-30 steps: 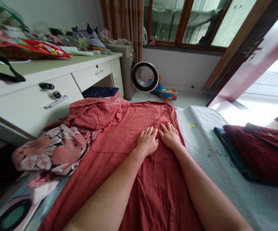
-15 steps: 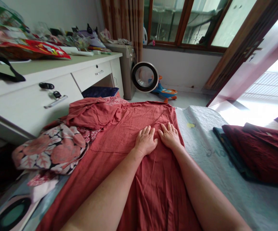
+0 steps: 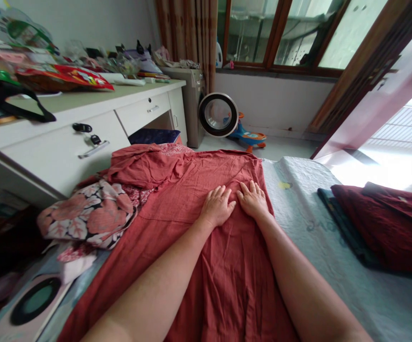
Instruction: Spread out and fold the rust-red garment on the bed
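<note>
A long red cloth garment (image 3: 177, 204) lies spread over the bed, creased along its near part and bunched at its far left. My left hand (image 3: 217, 205) rests palm down on it, fingers apart, holding nothing. Just to the right, near the garment's right edge, my right hand (image 3: 253, 199) also lies flat with spread fingers. The two hands do not touch. A floral cloth (image 3: 88, 213) sits crumpled against the garment's left side.
Folded dark red clothes (image 3: 387, 223) lie on the pale blue bed cover (image 3: 298, 204) at right. A white desk (image 3: 95, 107) with cluttered top runs along the left. Beyond the bed are a washing machine (image 3: 191, 104) with its round door open and a blue ride-on toy (image 3: 250, 137).
The view has turned slightly left, so the room appears shifted right. Both hands remain on nearly the same part of the garment.
</note>
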`<action>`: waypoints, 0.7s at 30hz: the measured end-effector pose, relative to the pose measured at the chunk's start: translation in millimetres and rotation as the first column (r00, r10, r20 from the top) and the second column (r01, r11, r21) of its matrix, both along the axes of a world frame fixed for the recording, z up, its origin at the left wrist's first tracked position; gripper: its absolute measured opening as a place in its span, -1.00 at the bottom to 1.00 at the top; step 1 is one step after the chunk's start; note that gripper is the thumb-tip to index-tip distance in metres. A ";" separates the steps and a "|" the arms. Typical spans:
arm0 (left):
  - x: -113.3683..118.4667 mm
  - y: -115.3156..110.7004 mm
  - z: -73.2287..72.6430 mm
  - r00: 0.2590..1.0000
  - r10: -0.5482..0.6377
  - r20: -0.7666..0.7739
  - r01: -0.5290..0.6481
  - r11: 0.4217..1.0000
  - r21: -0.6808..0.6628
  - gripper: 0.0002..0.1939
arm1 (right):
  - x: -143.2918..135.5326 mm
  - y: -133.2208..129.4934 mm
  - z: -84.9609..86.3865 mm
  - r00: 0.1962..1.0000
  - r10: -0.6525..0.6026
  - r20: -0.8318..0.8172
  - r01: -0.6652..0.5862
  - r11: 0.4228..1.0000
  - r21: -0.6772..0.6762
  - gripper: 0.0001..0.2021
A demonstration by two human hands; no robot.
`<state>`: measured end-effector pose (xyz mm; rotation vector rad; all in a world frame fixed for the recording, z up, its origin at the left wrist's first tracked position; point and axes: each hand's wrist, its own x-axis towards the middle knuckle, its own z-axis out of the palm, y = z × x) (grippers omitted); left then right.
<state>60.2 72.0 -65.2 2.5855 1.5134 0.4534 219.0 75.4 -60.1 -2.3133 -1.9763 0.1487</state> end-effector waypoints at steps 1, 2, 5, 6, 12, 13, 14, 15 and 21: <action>-0.2 0.4 -0.1 1.000 0.001 0.010 -0.001 1.000 -0.002 -0.47 | 0.1 -0.1 0.1 1.000 0.001 0.002 -0.001 1.000 0.001 -0.42; -0.4 0.8 -0.2 1.000 0.002 0.020 -0.002 1.000 -0.003 -0.47 | 0.2 -0.1 0.2 1.000 0.002 0.003 -0.002 1.000 0.000 -0.42; -0.9 1.5 -0.6 0.999 -0.001 0.036 0.001 1.000 -0.003 -0.49 | 0.6 0.1 0.1 1.000 0.005 0.008 -0.005 1.000 -0.008 -0.42; -0.9 1.4 -0.6 0.999 -0.004 0.032 0.004 1.000 -0.002 -0.49 | 0.7 0.2 0.0 1.000 0.006 0.008 -0.006 1.000 -0.008 -0.42; -1.4 -1.0 0.4 1.000 -0.016 -0.009 0.016 1.000 0.007 -0.49 | 0.8 -0.2 0.0 1.000 0.011 0.009 -0.011 1.000 0.006 -0.44; -1.6 -1.5 0.5 1.000 -0.018 -0.016 0.018 1.000 0.011 -0.49 | 0.8 -0.3 0.0 1.000 0.011 0.011 -0.011 1.000 0.004 -0.44; -1.9 -2.0 0.5 1.000 -0.019 -0.021 0.020 1.000 0.017 -0.49 | 0.9 -0.3 0.0 1.000 0.010 0.012 -0.010 1.000 0.002 -0.44; -2.2 -2.5 0.5 0.999 -0.020 -0.027 0.021 0.999 0.025 -0.49 | 0.9 -0.3 0.0 1.000 0.009 0.011 -0.009 1.000 0.001 -0.44; -5.5 -7.1 -0.4 0.998 -0.005 -0.062 0.007 1.000 0.028 -0.44 | 1.5 1.3 -1.0 1.000 0.009 0.017 -0.009 1.000 -0.007 -0.43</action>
